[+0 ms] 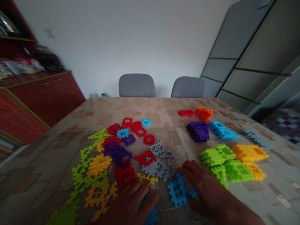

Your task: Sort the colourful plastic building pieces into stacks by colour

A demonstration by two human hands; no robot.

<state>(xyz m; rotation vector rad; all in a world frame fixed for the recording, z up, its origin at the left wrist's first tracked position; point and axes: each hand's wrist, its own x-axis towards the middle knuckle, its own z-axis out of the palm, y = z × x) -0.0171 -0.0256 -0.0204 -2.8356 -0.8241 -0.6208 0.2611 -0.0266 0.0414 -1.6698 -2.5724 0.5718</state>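
While two hands [205,184] flank one blue square [178,192], two cyan squares [122,133] lie beyond.

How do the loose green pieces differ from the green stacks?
The loose green pieces lie strung out; the green stacks are piled in layers. The loose green pieces are left of both hands in view, the green stacks further right. Both share bright green plastic-looking surfaces and toothed edges.

Blue notched window piece [178,191], flat, another blue piece [191,192] alongside
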